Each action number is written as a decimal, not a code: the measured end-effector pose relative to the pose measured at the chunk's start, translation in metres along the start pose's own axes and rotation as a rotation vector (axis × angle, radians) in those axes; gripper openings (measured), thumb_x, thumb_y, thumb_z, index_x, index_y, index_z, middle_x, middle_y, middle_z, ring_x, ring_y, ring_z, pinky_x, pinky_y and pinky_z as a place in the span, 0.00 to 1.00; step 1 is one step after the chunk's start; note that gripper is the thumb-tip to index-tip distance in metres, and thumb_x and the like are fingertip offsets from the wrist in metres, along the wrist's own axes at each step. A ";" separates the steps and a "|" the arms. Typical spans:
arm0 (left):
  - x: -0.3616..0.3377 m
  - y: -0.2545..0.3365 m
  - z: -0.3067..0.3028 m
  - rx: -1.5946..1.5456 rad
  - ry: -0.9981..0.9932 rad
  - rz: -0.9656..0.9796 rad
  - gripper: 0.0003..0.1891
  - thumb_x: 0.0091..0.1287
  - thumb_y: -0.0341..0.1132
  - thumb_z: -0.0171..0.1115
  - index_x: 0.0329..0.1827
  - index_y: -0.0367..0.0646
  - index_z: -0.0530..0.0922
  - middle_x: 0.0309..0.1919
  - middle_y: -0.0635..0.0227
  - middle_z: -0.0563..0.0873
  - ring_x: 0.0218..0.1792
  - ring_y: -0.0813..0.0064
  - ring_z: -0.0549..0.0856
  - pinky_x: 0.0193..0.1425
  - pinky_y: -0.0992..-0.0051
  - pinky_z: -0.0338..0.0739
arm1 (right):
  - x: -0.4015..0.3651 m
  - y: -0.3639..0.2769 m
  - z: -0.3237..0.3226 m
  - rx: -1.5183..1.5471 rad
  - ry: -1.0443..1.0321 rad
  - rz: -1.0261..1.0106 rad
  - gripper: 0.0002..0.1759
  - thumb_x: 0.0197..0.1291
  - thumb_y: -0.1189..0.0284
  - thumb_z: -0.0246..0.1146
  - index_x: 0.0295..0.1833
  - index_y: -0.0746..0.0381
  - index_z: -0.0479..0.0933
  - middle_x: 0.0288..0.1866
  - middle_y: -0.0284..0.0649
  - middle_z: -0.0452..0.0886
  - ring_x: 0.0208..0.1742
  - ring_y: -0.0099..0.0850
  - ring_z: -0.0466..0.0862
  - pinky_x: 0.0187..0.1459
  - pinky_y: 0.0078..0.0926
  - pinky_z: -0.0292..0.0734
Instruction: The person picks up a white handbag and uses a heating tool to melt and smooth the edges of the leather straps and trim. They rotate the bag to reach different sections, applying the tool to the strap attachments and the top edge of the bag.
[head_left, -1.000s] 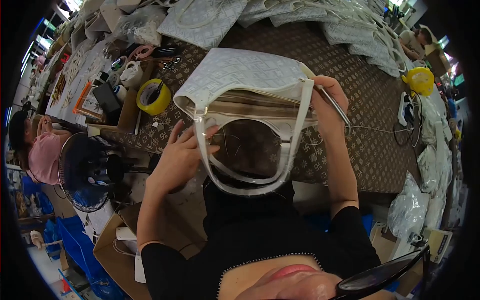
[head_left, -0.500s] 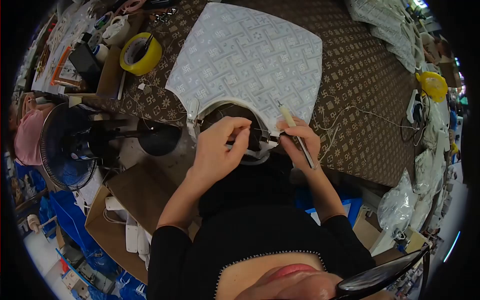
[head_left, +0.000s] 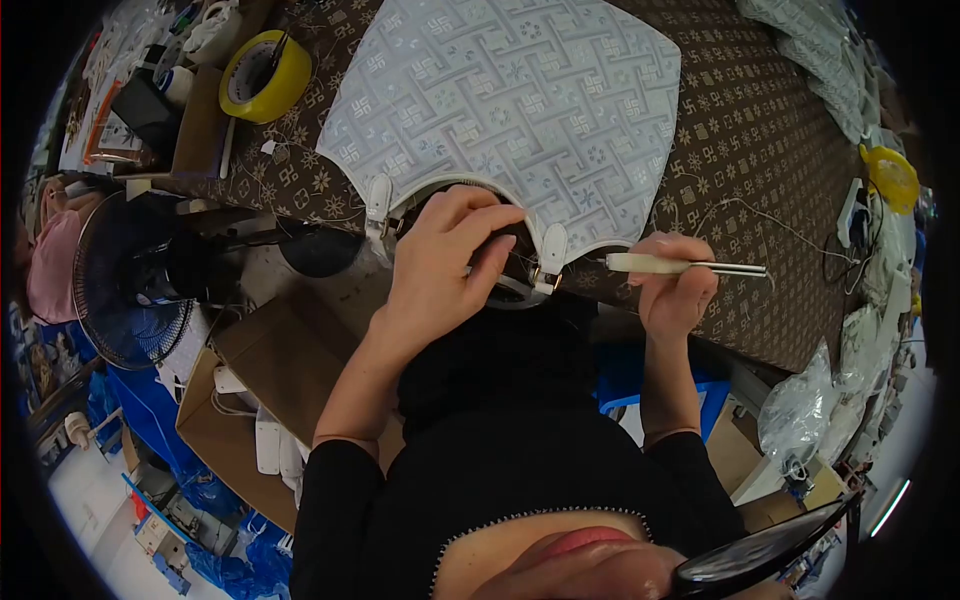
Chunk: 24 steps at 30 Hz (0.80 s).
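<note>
A pale grey patterned bag (head_left: 520,100) lies on the table with its curved, white-edged opening toward me. White tabs with metal fittings sit at both ends of that opening, and the right tab (head_left: 553,245) is between my hands. My left hand (head_left: 440,265) is over the opening, its fingers curled and its thumb close to the index finger; what they hold is hidden. Off the bag's right corner, my right hand (head_left: 675,285) grips an awl (head_left: 650,264) with a cream handle. The awl lies nearly level, its thin tip pointing left toward the tab and its metal shank to the right.
Yellow tape (head_left: 262,78) stands at the back left beside a cardboard tray (head_left: 200,130). A black fan (head_left: 135,285) is on the left, above an open carton (head_left: 225,430). Loose thread (head_left: 770,212) crosses the brown patterned tablecloth. A yellow tape measure (head_left: 890,180) sits right.
My right hand has moved right, away from the tab, and the awl has swung from steep to nearly level. My left hand stays over the opening, its thumb and index finger now farther apart.
</note>
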<state>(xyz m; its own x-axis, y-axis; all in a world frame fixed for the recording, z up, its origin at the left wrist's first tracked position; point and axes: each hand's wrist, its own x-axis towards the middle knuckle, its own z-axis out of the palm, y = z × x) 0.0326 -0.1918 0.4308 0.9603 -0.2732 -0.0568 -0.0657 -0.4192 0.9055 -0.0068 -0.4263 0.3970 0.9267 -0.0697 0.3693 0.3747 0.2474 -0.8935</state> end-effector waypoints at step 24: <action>-0.016 -0.024 0.017 -0.239 -0.343 -0.243 0.12 0.61 0.28 0.58 0.48 0.39 0.76 0.40 0.64 0.82 0.36 0.78 0.82 0.39 0.79 0.75 | 0.005 -0.006 0.015 -0.675 -0.386 -0.100 0.15 0.48 0.84 0.61 0.41 0.55 0.73 0.46 0.43 0.81 0.48 0.45 0.80 0.53 0.40 0.72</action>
<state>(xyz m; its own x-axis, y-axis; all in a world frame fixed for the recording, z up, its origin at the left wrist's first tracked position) 0.0145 -0.1921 0.4023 0.7929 -0.4785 -0.3772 0.2519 -0.3062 0.9180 -0.0050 -0.4134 0.4079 0.8585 0.3107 0.4080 0.5067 -0.3922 -0.7677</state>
